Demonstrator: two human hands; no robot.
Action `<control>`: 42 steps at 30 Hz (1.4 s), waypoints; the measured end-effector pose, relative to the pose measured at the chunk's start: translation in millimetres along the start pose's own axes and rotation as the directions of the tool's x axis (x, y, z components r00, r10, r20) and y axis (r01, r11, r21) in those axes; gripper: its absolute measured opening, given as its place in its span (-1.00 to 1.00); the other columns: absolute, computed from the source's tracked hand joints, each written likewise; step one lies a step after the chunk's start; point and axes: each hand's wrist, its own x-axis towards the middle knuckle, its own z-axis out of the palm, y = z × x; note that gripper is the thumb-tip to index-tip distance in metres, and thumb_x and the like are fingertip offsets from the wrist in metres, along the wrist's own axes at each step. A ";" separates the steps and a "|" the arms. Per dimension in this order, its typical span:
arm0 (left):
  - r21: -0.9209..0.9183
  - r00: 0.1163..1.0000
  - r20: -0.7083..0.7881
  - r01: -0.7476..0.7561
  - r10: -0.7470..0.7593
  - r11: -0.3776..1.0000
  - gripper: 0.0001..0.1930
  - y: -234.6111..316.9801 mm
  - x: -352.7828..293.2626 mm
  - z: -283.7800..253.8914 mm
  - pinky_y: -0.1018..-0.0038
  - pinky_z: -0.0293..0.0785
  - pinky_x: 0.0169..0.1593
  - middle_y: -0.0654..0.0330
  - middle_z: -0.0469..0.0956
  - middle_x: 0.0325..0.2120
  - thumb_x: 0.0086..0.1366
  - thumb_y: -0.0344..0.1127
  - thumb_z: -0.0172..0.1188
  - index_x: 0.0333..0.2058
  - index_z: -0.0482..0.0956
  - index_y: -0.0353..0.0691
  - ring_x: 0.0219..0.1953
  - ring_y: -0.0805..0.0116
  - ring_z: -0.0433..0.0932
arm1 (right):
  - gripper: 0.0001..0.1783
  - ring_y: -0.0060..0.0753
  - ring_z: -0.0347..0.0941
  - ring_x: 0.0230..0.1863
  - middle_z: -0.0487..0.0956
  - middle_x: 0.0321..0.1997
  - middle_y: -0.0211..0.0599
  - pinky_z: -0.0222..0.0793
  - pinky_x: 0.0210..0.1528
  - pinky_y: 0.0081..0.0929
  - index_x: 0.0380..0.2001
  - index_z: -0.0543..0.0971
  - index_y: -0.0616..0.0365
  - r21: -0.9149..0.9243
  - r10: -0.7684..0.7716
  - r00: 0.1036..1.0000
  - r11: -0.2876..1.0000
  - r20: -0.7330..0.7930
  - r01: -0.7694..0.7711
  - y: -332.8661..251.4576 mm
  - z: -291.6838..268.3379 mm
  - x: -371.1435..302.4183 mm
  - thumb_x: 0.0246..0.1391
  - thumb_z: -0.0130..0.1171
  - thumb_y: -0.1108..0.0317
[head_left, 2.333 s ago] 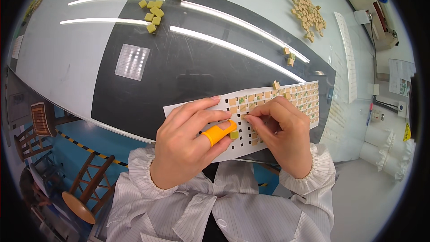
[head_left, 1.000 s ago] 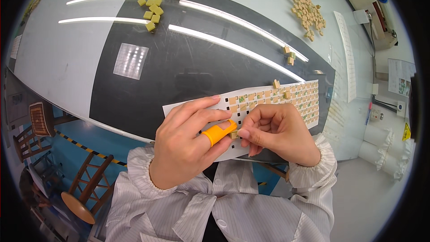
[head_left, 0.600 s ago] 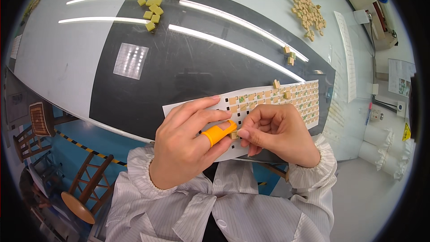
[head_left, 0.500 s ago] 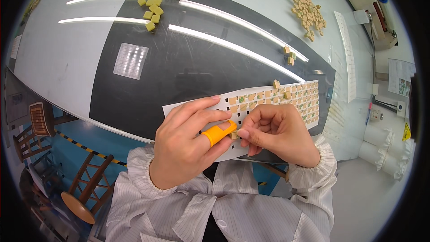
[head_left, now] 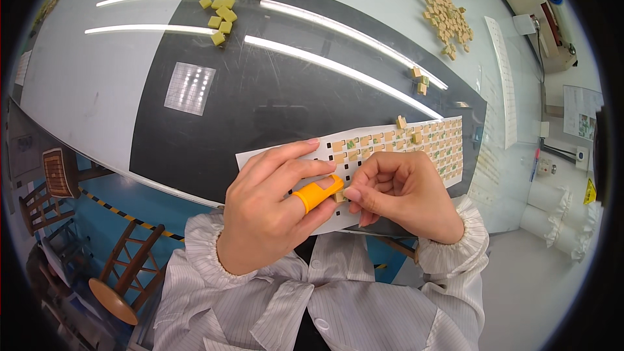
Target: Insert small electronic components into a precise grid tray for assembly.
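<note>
My left hand (head_left: 266, 198) is over the left part of a white sheet (head_left: 253, 157) with rows of black square holes. An orange finger sleeve (head_left: 318, 194) covers one of its fingers. Between that finger and the thumb a small tan block (head_left: 339, 197) is gripped, mostly hidden. My right hand (head_left: 403, 192) meets it there, thumb and forefinger closed in a pinch at the block's right side. Whatever that pinch holds is too small to make out. Tan pieces, some with green marks (head_left: 448, 135), sit in rows on the sheet's right part.
Two loose tan blocks, one of them a block (head_left: 401, 121) at the sheet's far edge, are near my right hand. Farther off are a small block cluster (head_left: 420, 82), a tan pile (head_left: 447, 21) and yellow-green blocks (head_left: 224, 16). A clear gridded sheet (head_left: 190, 88) rests on the black mat (head_left: 260, 104).
</note>
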 end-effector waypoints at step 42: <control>0.050 1.000 -0.020 -0.022 0.023 0.999 -0.77 1.3 0.6 3.1 0.29 0.55 -0.07 0.24 0.64 -0.27 -0.15 -0.42 0.46 -0.46 0.62 -0.29 -0.04 0.17 0.60 | -0.89 -0.75 0.49 -0.40 0.56 -0.37 -0.41 0.46 -0.37 -0.75 -0.31 0.54 0.33 -0.113 -0.332 0.936 0.941 -0.118 0.320 3.5 -3.0 -0.3 0.09 0.26 0.57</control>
